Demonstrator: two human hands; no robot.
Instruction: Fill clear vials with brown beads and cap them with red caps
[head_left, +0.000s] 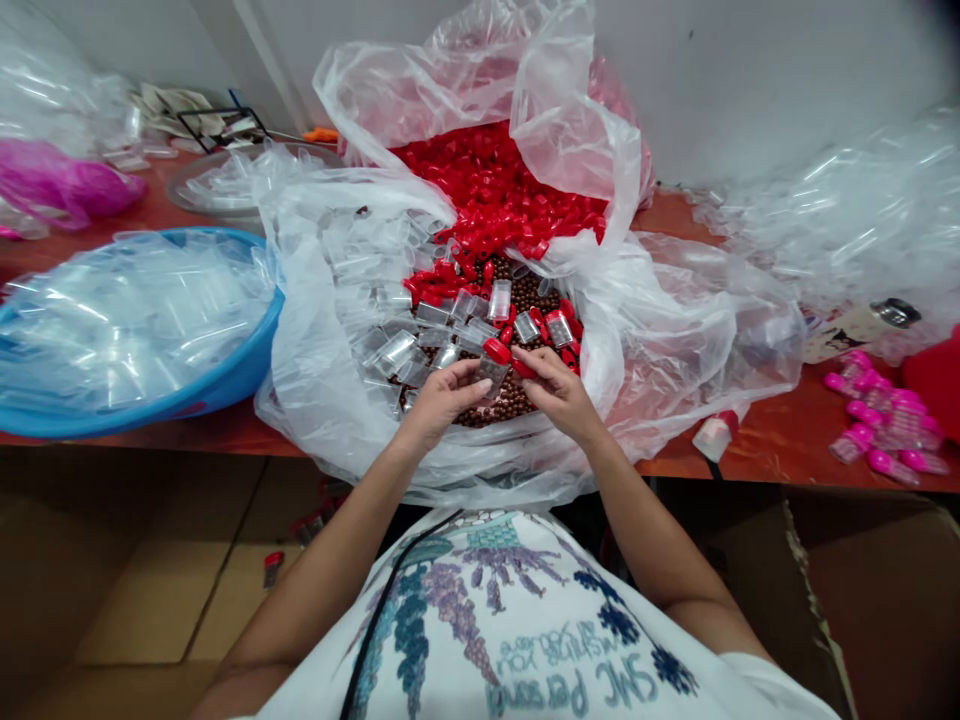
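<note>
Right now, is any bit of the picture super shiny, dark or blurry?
In the head view, white glare streaks the clear containers in the blue basin; head view, the cardboard box at lower right is shadowy; head view, the pink pieces look softer than the left hand.

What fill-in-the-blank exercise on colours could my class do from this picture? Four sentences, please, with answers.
1. The left hand holds a bottle whose cap is ____.
2. The tub is ____.
3. The beads are ____.
4. The bottles at far right have ____ caps.

Missing words: red; blue; brown; pink.
</note>
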